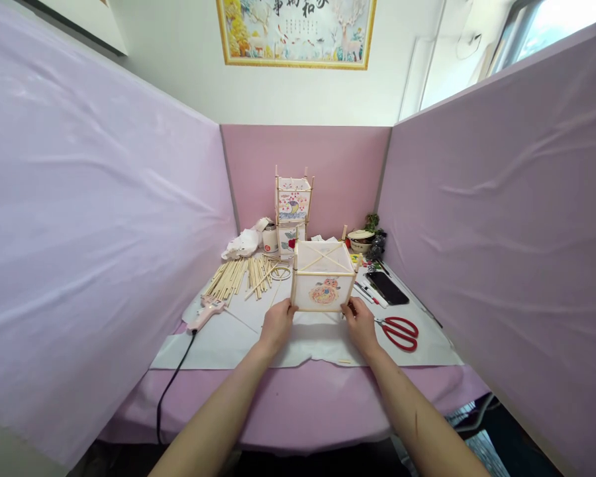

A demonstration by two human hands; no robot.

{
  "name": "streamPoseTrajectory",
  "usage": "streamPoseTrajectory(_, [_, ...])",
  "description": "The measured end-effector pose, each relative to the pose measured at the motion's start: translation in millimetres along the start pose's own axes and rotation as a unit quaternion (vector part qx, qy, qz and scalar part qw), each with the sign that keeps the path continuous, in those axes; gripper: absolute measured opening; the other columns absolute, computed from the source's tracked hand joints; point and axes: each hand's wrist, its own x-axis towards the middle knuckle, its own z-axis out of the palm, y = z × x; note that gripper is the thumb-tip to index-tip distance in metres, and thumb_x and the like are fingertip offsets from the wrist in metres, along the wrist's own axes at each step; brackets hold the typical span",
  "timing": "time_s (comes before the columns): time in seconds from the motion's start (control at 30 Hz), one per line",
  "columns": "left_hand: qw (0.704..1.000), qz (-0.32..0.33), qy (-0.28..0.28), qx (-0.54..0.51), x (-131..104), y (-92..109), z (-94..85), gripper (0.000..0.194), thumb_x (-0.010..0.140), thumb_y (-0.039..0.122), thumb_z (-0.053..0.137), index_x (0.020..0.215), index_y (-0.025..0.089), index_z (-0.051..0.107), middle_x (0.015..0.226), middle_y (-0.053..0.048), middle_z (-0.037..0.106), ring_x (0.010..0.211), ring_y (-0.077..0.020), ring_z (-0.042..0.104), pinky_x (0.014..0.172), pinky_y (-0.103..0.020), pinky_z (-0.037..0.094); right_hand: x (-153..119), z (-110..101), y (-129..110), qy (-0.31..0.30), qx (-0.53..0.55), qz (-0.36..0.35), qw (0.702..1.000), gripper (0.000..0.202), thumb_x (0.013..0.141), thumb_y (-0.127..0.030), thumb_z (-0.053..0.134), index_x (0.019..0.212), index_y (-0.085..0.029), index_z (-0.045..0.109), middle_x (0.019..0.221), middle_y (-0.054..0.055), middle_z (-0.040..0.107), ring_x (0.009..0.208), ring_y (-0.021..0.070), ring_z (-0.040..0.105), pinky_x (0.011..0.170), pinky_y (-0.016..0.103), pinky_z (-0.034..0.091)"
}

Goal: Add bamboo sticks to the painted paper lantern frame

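A box-shaped lantern (pixel 323 259) with a wooden stick frame is held up in front of me. Crossed sticks span its top, and its front panel carries a colourful round drawing with flowers. My left hand (pixel 278 324) is closed on the lower left corner of the frame. At the lower right corner, my right hand (pixel 359 323) grips the frame with thumb and fingers. Red-handled scissors (pixel 401 333) lie just right of my right hand. A pink glue gun (pixel 207 313) with a black cord rests to the left of my left hand.
Many thin wooden sticks (pixel 236 277) are spread at the left. Behind stands a taller two-tier lantern (pixel 294 205), beside a jar (pixel 269 238) and a white plastic bag (pixel 242 244). A phone (pixel 387 287), pens (pixel 366 293) and a bowl (pixel 361 241) are at the right. Pink-purple walls enclose three sides.
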Motion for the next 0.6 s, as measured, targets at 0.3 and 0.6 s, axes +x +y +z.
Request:
streamPoseTrajectory(0.3, [0.999, -0.007, 0.009, -0.048, -2, -12, 16.4, 0.019, 0.089, 0.020, 0.046, 0.088, 0.017, 0.066, 0.085, -0.007, 0.069, 0.081, -0.0207, 0.060, 0.068, -0.026, 0.037, -1, 7, 9, -0.017, -0.009, 0.026, 0.999, 0.018, 0.088, -0.031, 0.047, 0.089, -0.018, 0.060, 0.088, 0.006, 0.060, 0.077, 0.0205, 0.055, 0.070, 0.033, 0.043])
streamPoseTrajectory(0.6, [0.995, -0.007, 0.015, -0.097, 0, -21, 23.5, 0.036, 0.085, 0.020, 0.055, 0.121, 0.018, 0.058, 0.091, -0.005, 0.067, 0.078, -0.0172, 0.060, 0.071, -0.026, 0.041, -5, 14, 13, 0.007, 0.001, 0.047, 0.999, 0.045, 0.082, -0.035, 0.055, 0.122, -0.015, 0.050, 0.106, 0.010, 0.051, 0.066, 0.0151, 0.055, 0.068, 0.035, 0.050])
